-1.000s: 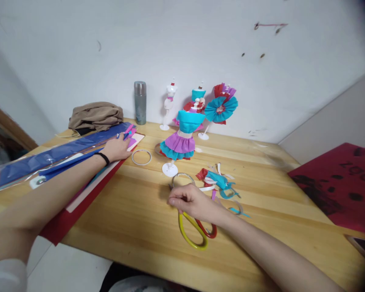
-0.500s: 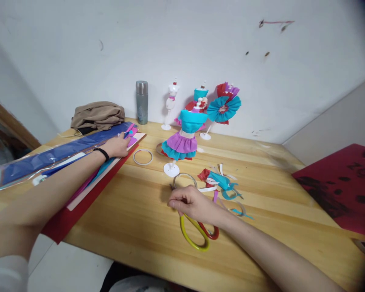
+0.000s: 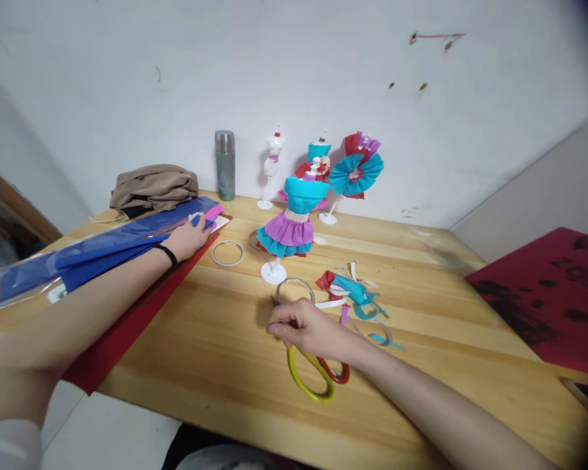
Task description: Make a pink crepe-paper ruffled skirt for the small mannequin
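Over at the left, my left hand grips the end of a folded blue crepe paper sheet, fingers closed around it. Pink crepe paper shows just past the fingertips, and red paper lies under the forearm. My right hand rests loosely curled above the scissors; whatever its fingers may hold is hidden. The yellow and red handles stick out below that hand, while the blades are mostly covered. Behind it stands a small dress form in a turquoise top and tiered purple-and-turquoise skirt.
More dress forms stand by the wall, beside a thermos and brown cloth. Tape rings and crepe scraps lie on the wooden table. A red bag is at the right.
The blue crepe paper has spread over the pale, pink and teal sheets in the stack under my left arm. My right hand and the scissors have stayed in place.
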`<state>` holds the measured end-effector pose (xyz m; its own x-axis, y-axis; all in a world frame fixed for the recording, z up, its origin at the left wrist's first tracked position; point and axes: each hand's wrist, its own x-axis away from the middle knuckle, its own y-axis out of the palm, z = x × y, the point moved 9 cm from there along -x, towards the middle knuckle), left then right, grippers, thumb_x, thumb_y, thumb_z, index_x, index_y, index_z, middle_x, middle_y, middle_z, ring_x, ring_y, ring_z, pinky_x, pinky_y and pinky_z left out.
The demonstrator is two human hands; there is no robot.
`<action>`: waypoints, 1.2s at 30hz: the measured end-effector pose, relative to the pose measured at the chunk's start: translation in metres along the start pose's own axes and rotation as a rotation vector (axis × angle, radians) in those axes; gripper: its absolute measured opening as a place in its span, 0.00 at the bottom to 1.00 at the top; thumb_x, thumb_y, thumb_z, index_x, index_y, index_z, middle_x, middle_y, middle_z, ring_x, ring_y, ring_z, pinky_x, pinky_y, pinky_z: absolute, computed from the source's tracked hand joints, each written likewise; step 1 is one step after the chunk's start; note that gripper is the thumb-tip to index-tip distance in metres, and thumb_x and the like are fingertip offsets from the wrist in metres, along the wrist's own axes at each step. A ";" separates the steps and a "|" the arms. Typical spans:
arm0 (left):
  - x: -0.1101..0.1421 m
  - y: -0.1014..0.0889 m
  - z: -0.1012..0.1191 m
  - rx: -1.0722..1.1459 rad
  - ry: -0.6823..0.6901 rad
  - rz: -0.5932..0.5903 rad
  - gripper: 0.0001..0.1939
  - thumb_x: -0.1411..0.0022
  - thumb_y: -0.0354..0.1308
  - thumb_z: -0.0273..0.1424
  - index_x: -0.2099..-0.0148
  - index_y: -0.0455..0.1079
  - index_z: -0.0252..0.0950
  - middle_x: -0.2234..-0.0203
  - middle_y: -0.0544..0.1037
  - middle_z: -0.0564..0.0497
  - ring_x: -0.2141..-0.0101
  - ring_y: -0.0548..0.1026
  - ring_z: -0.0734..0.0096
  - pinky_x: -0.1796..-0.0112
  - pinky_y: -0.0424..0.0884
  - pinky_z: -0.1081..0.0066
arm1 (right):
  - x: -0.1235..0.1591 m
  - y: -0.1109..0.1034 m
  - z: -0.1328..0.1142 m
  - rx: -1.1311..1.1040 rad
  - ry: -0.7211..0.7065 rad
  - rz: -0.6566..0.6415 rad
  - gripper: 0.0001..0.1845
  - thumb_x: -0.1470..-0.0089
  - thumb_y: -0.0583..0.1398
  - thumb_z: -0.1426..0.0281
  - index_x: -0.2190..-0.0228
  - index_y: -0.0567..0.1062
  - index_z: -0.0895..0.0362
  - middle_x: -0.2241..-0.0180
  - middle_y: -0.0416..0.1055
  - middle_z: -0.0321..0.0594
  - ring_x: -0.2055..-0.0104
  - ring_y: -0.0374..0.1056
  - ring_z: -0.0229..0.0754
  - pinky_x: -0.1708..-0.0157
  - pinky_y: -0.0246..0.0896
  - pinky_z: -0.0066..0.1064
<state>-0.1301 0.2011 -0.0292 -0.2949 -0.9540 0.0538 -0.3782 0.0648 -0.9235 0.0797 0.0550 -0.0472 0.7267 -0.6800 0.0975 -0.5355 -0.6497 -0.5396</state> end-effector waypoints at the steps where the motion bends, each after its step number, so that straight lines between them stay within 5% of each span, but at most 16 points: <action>1: 0.000 0.001 0.000 0.004 0.020 -0.005 0.28 0.37 0.41 0.19 0.35 0.56 0.33 0.38 0.53 0.27 0.52 0.73 0.48 0.53 0.69 0.49 | 0.000 0.000 0.000 -0.001 0.000 -0.001 0.13 0.45 0.55 0.70 0.80 0.68 0.59 0.83 0.64 0.32 0.80 0.58 0.31 0.80 0.49 0.22; 8: 0.000 -0.003 -0.020 0.088 0.052 -0.045 0.37 0.41 0.46 0.21 0.31 0.48 0.41 0.34 0.51 0.37 0.51 0.74 0.55 0.52 0.70 0.61 | 0.001 0.004 -0.005 0.002 0.001 -0.029 0.12 0.46 0.55 0.71 0.79 0.69 0.59 0.83 0.63 0.32 0.80 0.59 0.31 0.80 0.50 0.22; 12: -0.001 -0.005 -0.035 0.256 -0.016 -0.084 0.39 0.44 0.49 0.25 0.30 0.46 0.40 0.33 0.51 0.39 0.41 0.64 0.53 0.45 0.64 0.64 | -0.001 0.005 -0.003 -0.011 0.026 -0.041 0.11 0.46 0.55 0.71 0.78 0.70 0.59 0.82 0.64 0.32 0.80 0.60 0.31 0.79 0.51 0.22; 20: -0.004 -0.013 -0.045 0.315 -0.030 -0.065 0.41 0.48 0.48 0.22 0.31 0.51 0.36 0.43 0.66 0.41 0.47 0.70 0.57 0.47 0.65 0.68 | -0.014 -0.008 -0.034 0.108 -0.057 0.031 0.08 0.47 0.57 0.75 0.72 0.77 0.60 0.81 0.68 0.33 0.78 0.61 0.32 0.76 0.54 0.24; 24: -0.003 -0.019 -0.046 0.311 -0.034 -0.061 0.40 0.49 0.47 0.20 0.31 0.53 0.35 0.44 0.67 0.40 0.47 0.70 0.57 0.48 0.65 0.68 | -0.049 -0.004 -0.072 0.236 -0.226 0.121 0.09 0.46 0.58 0.75 0.65 0.78 0.60 0.70 0.76 0.38 0.69 0.68 0.36 0.67 0.59 0.26; 29: -0.003 -0.021 -0.047 0.305 -0.034 -0.056 0.40 0.49 0.47 0.20 0.32 0.54 0.36 0.45 0.69 0.41 0.49 0.71 0.57 0.49 0.67 0.68 | -0.125 0.036 -0.107 0.313 -0.440 0.119 0.07 0.42 0.56 0.74 0.65 0.76 0.60 0.58 0.74 0.45 0.52 0.67 0.47 0.52 0.60 0.36; 31: -0.004 -0.022 -0.048 0.300 -0.039 -0.052 0.39 0.48 0.47 0.20 0.32 0.55 0.36 0.45 0.69 0.41 0.49 0.71 0.56 0.49 0.66 0.67 | -0.151 0.052 -0.110 0.284 -0.454 0.089 0.04 0.46 0.59 0.77 0.70 0.74 0.59 0.57 0.73 0.42 0.47 0.63 0.48 0.48 0.58 0.35; 36: -0.003 -0.023 -0.050 0.300 -0.051 -0.038 0.39 0.48 0.48 0.20 0.32 0.55 0.35 0.45 0.69 0.42 0.47 0.70 0.58 0.47 0.65 0.68 | -0.187 0.065 -0.089 0.025 -0.271 0.047 0.15 0.54 0.58 0.87 0.82 0.64 0.59 0.63 0.73 0.42 0.47 0.64 0.48 0.45 0.57 0.37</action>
<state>-0.1643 0.2172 0.0111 -0.2379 -0.9681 0.0785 -0.1095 -0.0536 -0.9925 -0.1294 0.1098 -0.0257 0.7917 -0.5912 -0.1538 -0.5630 -0.6084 -0.5593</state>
